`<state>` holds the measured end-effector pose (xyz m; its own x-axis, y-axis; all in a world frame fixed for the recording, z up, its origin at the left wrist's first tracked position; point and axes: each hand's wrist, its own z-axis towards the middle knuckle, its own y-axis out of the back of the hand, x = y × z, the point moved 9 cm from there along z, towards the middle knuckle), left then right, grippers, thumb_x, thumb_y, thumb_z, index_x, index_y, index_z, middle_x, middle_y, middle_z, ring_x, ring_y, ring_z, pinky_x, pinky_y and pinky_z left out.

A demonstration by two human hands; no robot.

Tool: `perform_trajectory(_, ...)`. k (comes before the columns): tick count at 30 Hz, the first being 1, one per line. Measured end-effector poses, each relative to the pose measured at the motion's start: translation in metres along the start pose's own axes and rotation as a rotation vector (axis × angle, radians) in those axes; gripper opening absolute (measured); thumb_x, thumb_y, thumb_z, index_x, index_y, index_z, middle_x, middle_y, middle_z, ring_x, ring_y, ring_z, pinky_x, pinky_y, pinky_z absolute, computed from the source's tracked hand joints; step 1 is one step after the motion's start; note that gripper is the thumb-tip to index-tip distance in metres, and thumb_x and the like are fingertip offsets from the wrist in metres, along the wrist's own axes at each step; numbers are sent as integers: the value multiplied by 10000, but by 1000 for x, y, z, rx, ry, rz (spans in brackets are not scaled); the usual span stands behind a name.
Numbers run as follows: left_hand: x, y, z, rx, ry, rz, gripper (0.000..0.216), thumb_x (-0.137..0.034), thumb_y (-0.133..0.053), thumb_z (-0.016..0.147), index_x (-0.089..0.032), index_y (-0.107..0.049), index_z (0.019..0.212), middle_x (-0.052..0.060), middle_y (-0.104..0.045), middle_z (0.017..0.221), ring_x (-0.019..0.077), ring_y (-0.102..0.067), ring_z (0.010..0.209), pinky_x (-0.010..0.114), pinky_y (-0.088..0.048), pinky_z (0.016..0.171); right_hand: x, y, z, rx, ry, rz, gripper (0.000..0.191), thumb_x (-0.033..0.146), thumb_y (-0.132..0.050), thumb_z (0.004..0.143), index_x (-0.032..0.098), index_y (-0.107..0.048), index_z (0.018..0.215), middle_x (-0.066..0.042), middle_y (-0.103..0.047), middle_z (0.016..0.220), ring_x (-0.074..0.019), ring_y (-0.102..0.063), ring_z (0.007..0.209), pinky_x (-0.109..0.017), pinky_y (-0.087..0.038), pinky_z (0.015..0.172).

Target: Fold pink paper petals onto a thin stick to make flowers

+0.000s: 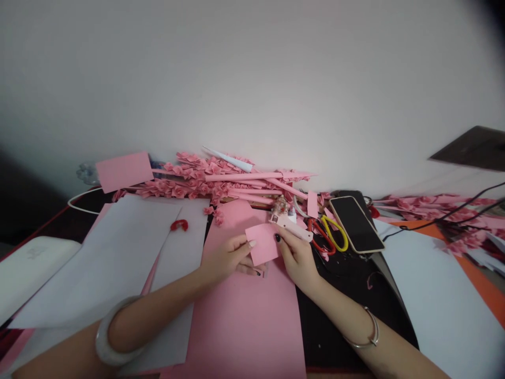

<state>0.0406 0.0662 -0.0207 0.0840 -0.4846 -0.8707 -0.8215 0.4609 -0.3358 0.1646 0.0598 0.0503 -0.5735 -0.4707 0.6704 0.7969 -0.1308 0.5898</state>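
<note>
Both hands hold one small pink paper square (263, 243) above a large pink sheet (244, 316). My left hand (229, 258) pinches its left edge between thumb and fingers. My right hand (298, 258) grips its right edge, thumb on top. A pile of folded pink paper flowers and rolled pink paper sticks (213, 181) lies just beyond the hands, against the wall.
White sheets (118, 252) lie at left with a small red piece (179, 225) on them. A glue gun (290, 223), red and yellow scissors (329, 237) and a phone (357, 223) sit at right. More pink pieces and black cables (453, 213) lie far right.
</note>
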Motion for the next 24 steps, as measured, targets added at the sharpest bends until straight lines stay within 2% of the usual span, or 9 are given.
perform_trajectory(3, -1, 0, -1, -12, 9, -48, 334, -383, -524, 869, -166, -547, 1121, 96, -720, 859, 221, -707, 774, 311, -539, 681, 12, -5, -3, 38, 149, -42, 498, 47, -380, 882, 225, -458, 1341, -81, -582, 1270, -189, -549, 1162, -350, -440, 982)
perform_trajectory(6, -6, -3, -2, 7, -20, -80, 303, -397, -513, 874, -143, -591, 1020, 87, -712, 836, 196, -695, 730, 290, -519, 662, 24, -10, -5, 106, 253, -63, 554, 23, -371, 880, 243, -384, 1388, -74, -491, 1369, -183, -442, 1274, -381, -371, 1059)
perform_trajectory(12, -14, -2, -1, -13, -115, -173, 274, -328, -513, 885, -109, -628, 769, 37, -633, 616, 112, -593, 579, 190, -429, 518, 34, -16, -6, 196, 324, -95, 606, -6, -334, 870, 247, -316, 1420, -60, -405, 1432, -187, -380, 1316, -403, -345, 1085)
perform_trajectory(15, -14, -2, 0, -14, -105, -202, 285, -340, -509, 885, -110, -625, 763, 39, -627, 606, 121, -590, 567, 198, -434, 498, 34, -18, -6, 220, 334, -104, 611, -16, -325, 865, 237, -311, 1422, -66, -387, 1442, -189, -369, 1323, -409, -332, 1094)
perform_trajectory(17, -11, -3, 0, -7, -66, -205, 258, -344, -503, 889, -119, -628, 876, 60, -669, 691, 151, -636, 626, 236, -485, 556, 34, -20, -7, 246, 341, -103, 602, -11, -330, 869, 227, -313, 1421, -71, -370, 1451, -192, -354, 1331, -414, -322, 1100)
perform_trajectory(20, -7, -2, 0, -33, -14, -229, 243, -313, -490, 901, -159, -592, 1058, 88, -707, 885, 189, -680, 784, 327, -529, 741, 33, -24, -9, 284, 345, -99, 584, -2, -333, 876, 212, -317, 1419, -78, -310, 1479, -201, -325, 1345, -420, -309, 1103)
perform_trajectory(24, -9, 0, -1, -65, -30, -286, 252, -297, -489, 908, -138, -589, 1075, 108, -702, 980, 214, -667, 913, 391, -502, 865, 32, -27, -11, 318, 340, -93, 575, 0, -329, 880, 206, -323, 1416, -83, -282, 1487, -203, -312, 1350, -415, -318, 1098)
